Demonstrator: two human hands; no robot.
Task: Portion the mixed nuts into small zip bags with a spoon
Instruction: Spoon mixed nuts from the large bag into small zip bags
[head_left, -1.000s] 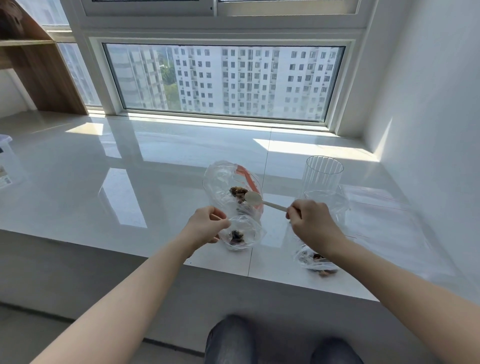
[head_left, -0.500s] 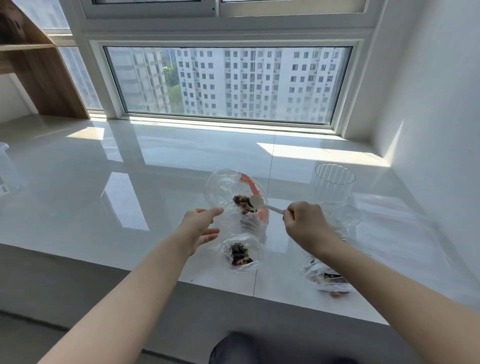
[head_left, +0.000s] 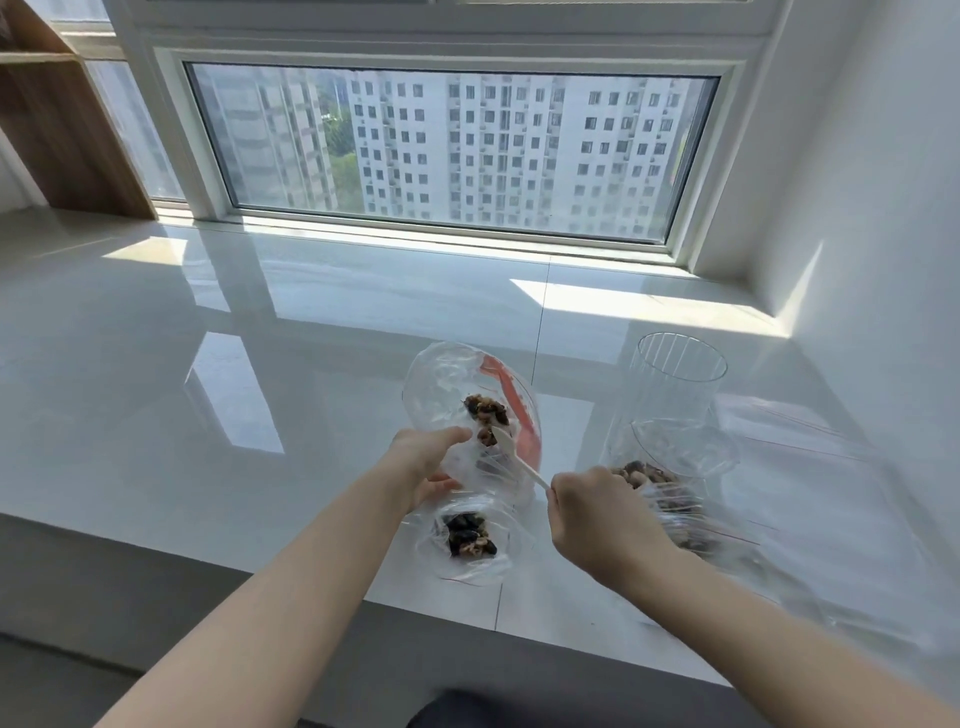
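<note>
- My left hand (head_left: 426, 467) is on the near left edge of the big clear bag (head_left: 467, 410), fingers curled loosely on the plastic and the thumb stretched along the top; the grip looks light and half open
- My right hand (head_left: 597, 514) is closed in a fist around the handle of a white spoon (head_left: 511, 460), whose bowl reaches up and left into the mouth of the big bag
- That big bag sits puffed up on the white glossy table (head_left: 260, 364), with a red strip (head_left: 511, 410) down its right side and a clump of mixed nuts (head_left: 485, 408) inside, just beyond the spoon's bowl
- A small zip bag (head_left: 470, 540) lies flat near the table's front edge, just below my left hand, with a dark heap of nuts in it
- A second bag with nuts (head_left: 670, 499) lies to the right, partly hidden behind my right hand and blurred, so I cannot tell whether it is sealed
- A clear ribbed cup (head_left: 675, 384) stands upright behind that bag, near the right wall
- More flat clear plastic (head_left: 831, 467) spreads over the table on the far right
- A window (head_left: 447, 150) runs along the back, facing tall apartment blocks
</note>
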